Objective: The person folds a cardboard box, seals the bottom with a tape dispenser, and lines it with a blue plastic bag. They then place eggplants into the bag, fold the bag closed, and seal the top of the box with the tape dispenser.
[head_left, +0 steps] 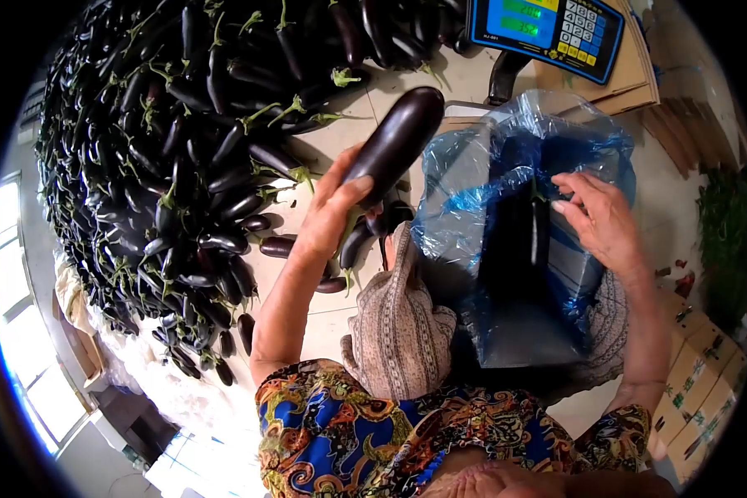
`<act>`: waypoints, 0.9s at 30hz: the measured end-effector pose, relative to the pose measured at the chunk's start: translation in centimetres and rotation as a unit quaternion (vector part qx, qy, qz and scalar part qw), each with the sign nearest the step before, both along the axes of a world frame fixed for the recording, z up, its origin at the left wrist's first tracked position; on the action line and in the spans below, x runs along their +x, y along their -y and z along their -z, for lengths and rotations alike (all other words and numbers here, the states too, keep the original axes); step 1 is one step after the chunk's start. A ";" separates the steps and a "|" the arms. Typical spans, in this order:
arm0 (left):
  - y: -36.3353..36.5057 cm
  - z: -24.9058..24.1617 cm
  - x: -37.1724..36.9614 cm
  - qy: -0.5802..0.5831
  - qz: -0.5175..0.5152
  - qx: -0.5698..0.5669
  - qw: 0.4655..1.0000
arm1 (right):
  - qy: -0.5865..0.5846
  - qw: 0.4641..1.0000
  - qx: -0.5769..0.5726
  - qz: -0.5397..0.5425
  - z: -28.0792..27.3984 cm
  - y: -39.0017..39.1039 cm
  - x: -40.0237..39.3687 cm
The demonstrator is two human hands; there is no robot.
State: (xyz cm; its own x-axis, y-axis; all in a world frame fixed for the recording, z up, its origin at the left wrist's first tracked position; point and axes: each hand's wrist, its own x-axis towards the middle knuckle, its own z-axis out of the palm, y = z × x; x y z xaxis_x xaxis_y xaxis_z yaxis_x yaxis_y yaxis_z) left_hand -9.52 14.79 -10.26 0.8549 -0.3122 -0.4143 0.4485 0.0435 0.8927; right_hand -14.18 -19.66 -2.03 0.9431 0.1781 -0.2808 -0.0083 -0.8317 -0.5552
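A large glossy dark eggplant (402, 137) is in my left hand (340, 199), the fingers wrapped round its lower part and its blunt end pointing up and away. My right hand (599, 214) is over a box lined with a blue plastic bag (465, 170). Its fingers are bent and a little apart, with nothing seen between them. Just left of those fingertips, a dark eggplant (539, 228) lies lengthwise in the lined box, its green stem near them. Deep shadow hides much of the box's inside.
A big heap of eggplants (174, 158) covers the floor on the left and far side. A digital scale (548, 33) stands beyond the box, near flattened cardboard (635, 100). Printed cartons (697, 390) are at lower right, and green produce (722, 241) lies at far right.
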 end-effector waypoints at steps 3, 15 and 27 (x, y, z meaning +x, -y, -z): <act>-0.7 4.2 0.8 0.017 0.026 0.092 0.995 | -0.052 0.998 -0.014 -0.023 0.3 0.5 -0.8; -4.7 19.6 1.1 0.194 0.038 0.370 0.908 | -0.159 0.980 -0.035 -0.114 4.1 1.1 0.7; -8.9 17.7 -2.0 0.266 -0.143 0.368 0.879 | -0.139 0.977 -0.104 -0.120 7.7 0.3 -0.7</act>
